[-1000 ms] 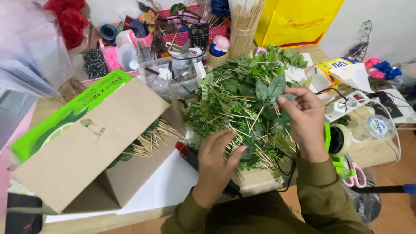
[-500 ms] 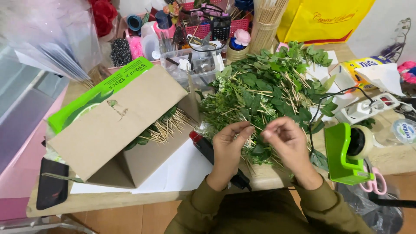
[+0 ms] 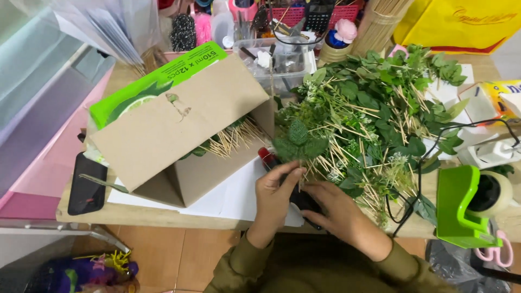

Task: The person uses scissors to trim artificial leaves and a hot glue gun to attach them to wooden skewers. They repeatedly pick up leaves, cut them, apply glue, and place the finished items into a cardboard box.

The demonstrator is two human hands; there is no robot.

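Note:
My left hand [image 3: 274, 198] pinches the thin wooden stick of a green leaf sprig [image 3: 298, 144] and holds it upright at the table's front edge. My right hand [image 3: 339, 214] meets it from the right, its thumb and fingertips at the stick's lower end. Under both hands lies a black tool [image 3: 299, 202] with a red part [image 3: 266, 157]. Just behind is a big pile of green leaf sprigs on sticks [image 3: 374, 108].
A cardboard box [image 3: 179, 130] lies on its side at the left, sticks [image 3: 233, 138] poking out, on white paper [image 3: 233, 198]. A black phone [image 3: 87, 184] lies far left. A green tape dispenser [image 3: 461, 206], pink scissors [image 3: 494, 255] and a black cable [image 3: 418, 184] sit right.
My right hand came down from the leaf pile to meet the left at the front edge. A leaf sprig now stands up between them. The view shifted left.

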